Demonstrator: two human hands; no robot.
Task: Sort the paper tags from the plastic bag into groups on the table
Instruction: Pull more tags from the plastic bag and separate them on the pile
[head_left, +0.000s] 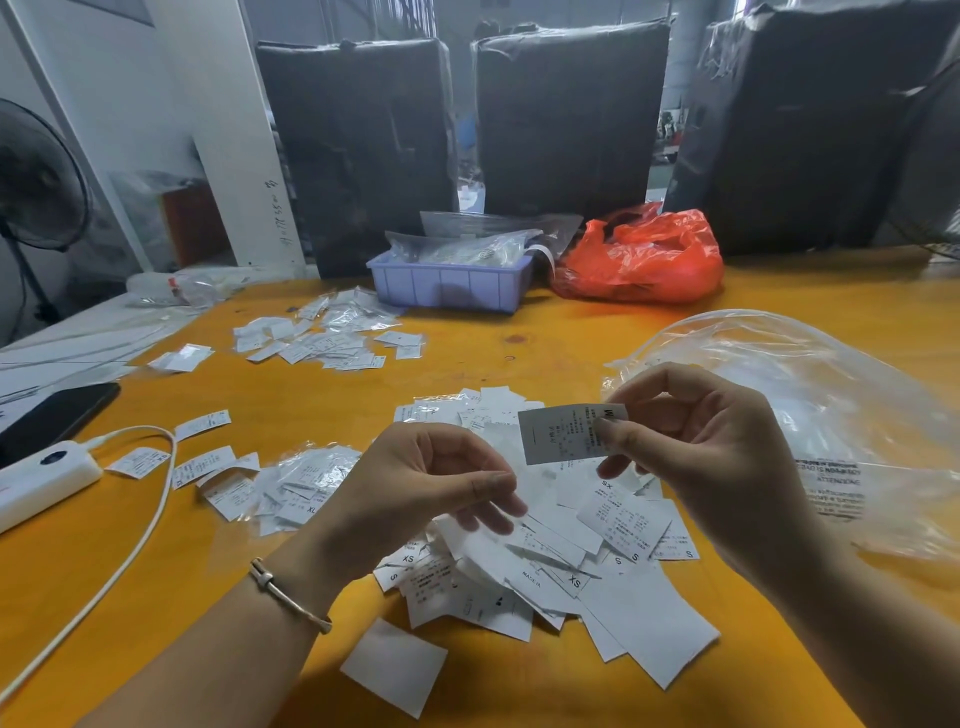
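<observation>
R hand (691, 441) pinches tag (563, 435) above tag pile (561, 561), clear bag (810, 405) beside.

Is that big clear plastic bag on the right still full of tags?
Empty, apparently: the clear bag lies limp on the table, showing only its printed warning. Tags lie piled beside it.

Soft, even daylight, dim backdrop, wide-angle bending at edges, mostly sharp.

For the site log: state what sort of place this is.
Probably a garment factory or warehouse packing bench: loose size tags heaped on the orange table, big wrapped bales behind, and a tray of bagged supplies.
</observation>
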